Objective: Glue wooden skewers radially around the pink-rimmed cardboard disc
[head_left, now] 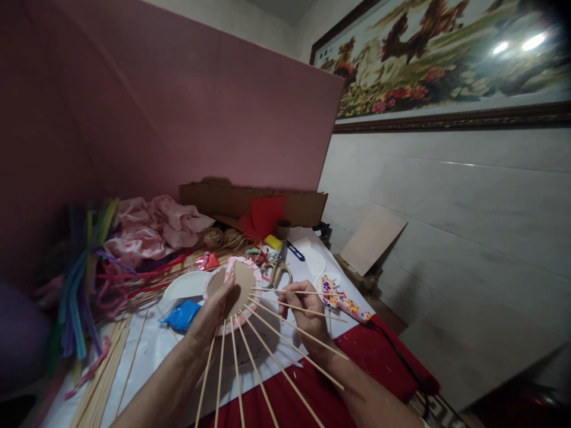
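Observation:
My left hand (219,304) grips the side of a brown cardboard disc (243,278) edged with pink-and-white trim. Several thin wooden sticks (254,353) fan out from the disc toward me and to the right. My right hand (307,315) is closed in a pinch around one of the upper sticks, a little way out from the disc. Just beyond this hand lie scissors (277,274) with gold-coloured handles. A flower-patterned glue gun (343,300) rests to the right of it. A blue packet (182,315) lies left of my left hand.
Loose wooden sticks (104,368) and coloured pipe cleaners (78,297) lie at left. Crumpled pink cloth (156,223), twine balls (213,238), red sheets (267,215) and a blue cutter (295,252) sit farther back. A red cloth (379,362) covers the near table edge.

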Demonstrator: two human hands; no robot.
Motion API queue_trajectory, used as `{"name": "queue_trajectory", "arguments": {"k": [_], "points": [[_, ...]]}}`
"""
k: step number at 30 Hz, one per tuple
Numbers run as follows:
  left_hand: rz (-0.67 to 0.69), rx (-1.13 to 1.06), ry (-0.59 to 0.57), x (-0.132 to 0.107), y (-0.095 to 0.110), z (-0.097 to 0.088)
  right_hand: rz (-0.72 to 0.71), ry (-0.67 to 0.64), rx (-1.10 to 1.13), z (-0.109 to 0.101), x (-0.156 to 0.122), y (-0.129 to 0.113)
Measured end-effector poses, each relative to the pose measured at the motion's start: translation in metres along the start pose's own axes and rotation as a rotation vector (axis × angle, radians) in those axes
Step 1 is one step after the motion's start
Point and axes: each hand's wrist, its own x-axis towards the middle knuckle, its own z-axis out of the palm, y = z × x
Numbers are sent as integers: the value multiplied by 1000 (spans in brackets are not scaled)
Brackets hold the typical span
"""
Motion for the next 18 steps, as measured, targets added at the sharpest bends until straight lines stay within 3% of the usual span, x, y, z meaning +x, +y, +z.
{"name": "queue_trajectory", "arguments": {"k": [18], "points": [[9, -10, -33, -1, 1, 1, 9, 3, -8, 0, -1, 0]]}}
